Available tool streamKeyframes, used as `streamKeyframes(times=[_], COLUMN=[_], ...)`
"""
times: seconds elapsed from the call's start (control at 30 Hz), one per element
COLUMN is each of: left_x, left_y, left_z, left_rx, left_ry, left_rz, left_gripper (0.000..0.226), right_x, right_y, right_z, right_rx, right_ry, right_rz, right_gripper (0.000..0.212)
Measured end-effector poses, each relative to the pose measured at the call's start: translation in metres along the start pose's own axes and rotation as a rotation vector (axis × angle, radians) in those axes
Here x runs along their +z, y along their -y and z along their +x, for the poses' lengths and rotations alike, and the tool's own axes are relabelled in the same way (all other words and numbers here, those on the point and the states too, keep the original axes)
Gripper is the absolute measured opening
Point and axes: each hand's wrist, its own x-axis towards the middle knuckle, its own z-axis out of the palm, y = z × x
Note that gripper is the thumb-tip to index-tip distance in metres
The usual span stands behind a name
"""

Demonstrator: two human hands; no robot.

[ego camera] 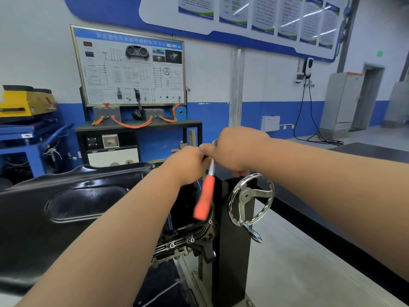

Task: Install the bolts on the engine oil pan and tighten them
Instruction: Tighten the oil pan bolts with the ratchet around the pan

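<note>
The clearest writing is on the training board against the wall: white characters on its blue header strip appear to read "新能源汽车永磁电机控制实训台", above a wiring diagram, an instrument cluster and small labels too fine to make out. The posters high on the wall carry dense text that is blurred by glare. A green sign near the doorway is also unreadable.

The black oil pan lies bottom-up across the lower left, carried on the engine stand. Both forearms reach over it and cover much of its right end. At the pan's far right corner the left hand and right hand meet, fingers curled round the upper end of a ratchet wrench. Its head barely peeks out above the right thumb, and what it sits on is hidden. The orange handle hangs down, tilted, in front of the pan's right edge. Three bolts sit seated along the flange at the near right corner.

A chrome handwheel stands on the stand's black column just right of the wrench. Orange cables loop on the shelf below the board, a yellow machine sits on a blue frame far left, and a wall charger trails a black cable to the floor beside a grey cabinet.
</note>
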Motion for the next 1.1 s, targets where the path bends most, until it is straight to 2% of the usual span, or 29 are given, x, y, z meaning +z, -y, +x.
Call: streamKeyframes(times=[0.07, 0.13, 0.2, 0.23, 0.3, 0.37, 0.4, 0.47, 0.53, 0.6, 0.7, 0.77, 0.83, 0.87, 0.97, 1.0, 1.03, 1.1], left_x=[0.001, 0.004, 0.006, 0.007, 0.007, 0.005, 0.003, 0.0, 0.0, 0.002, 0.006, 0.007, 0.007, 0.006, 0.002, 0.002, 0.002, 0.004], left_y=[-0.001, -0.002, -0.004, -0.004, -0.002, -0.002, -0.002, -0.003, -0.006, -0.005, -0.006, -0.005, -0.003, -0.002, -0.002, -0.002, -0.003, -0.004], left_z=[0.0, 0.001, 0.003, 0.004, 0.004, 0.002, 0.001, 0.0, 0.0, 0.0, 0.001, 0.003, 0.003, 0.003, 0.0, 0.0, 0.001, 0.001], left_rx=[0.006, 0.021, 0.009, -0.002, -0.02, -0.038, -0.043, -0.057, -0.084, -0.074, -0.036, -0.026, -0.041, -0.041, -0.035, -0.039, -0.05, -0.05], left_ry=[-0.006, -0.005, 0.005, 0.007, -0.004, -0.024, -0.034, -0.007, 0.048, 0.016, -0.029, -0.018, -0.024, -0.029, 0.032, 0.083, 0.111, 0.061], left_rz=[-0.003, 0.013, 0.019, 0.013, -0.01, -0.051, -0.072, -0.069, -0.014, -0.045, -0.065, -0.068, -0.087, -0.102, -0.128, -0.108, -0.073, -0.031], left_gripper=[0.025, 0.021, 0.021, 0.022, 0.028, 0.029, 0.029, 0.027, 0.022, 0.018, 0.02, 0.02, 0.022, 0.024, 0.027, 0.023, 0.019, 0.019], right_x=[-0.001, -0.005, -0.012, -0.013, -0.009, -0.004, -0.003, -0.002, -0.002, -0.004, -0.013, -0.012, -0.007, -0.006, -0.005, -0.004, -0.003, -0.003], right_y=[-0.001, -0.002, -0.003, -0.003, -0.002, 0.002, 0.002, 0.006, 0.007, 0.006, 0.001, 0.001, 0.005, 0.005, 0.006, 0.007, 0.006, 0.004], right_z=[0.0, -0.004, -0.006, -0.007, -0.006, -0.003, -0.002, -0.001, -0.001, -0.002, -0.005, -0.004, -0.004, -0.003, -0.002, -0.002, -0.003, -0.004], right_rx=[-0.035, -0.094, -0.206, -0.259, -0.345, -0.246, -0.18, -0.054, -0.025, -0.106, -0.281, -0.393, -0.337, -0.254, -0.038, -0.027, -0.054, -0.159], right_ry=[-0.015, -0.1, -0.18, -0.21, -0.286, -0.309, -0.263, -0.05, -0.011, -0.125, -0.217, -0.284, -0.322, -0.29, 0.092, 0.138, 0.11, -0.071], right_rz=[-0.046, -0.211, -0.415, -0.472, -0.453, -0.315, -0.237, -0.052, -0.005, -0.223, -0.533, -0.6, -0.517, -0.426, -0.04, 0.014, -0.021, -0.264], right_gripper=[0.049, 0.034, 0.01, 0.009, 0.018, 0.007, 0.006, 0.033, 0.047, 0.038, 0.009, 0.01, 0.004, 0.01, 0.049, 0.056, 0.056, 0.038])
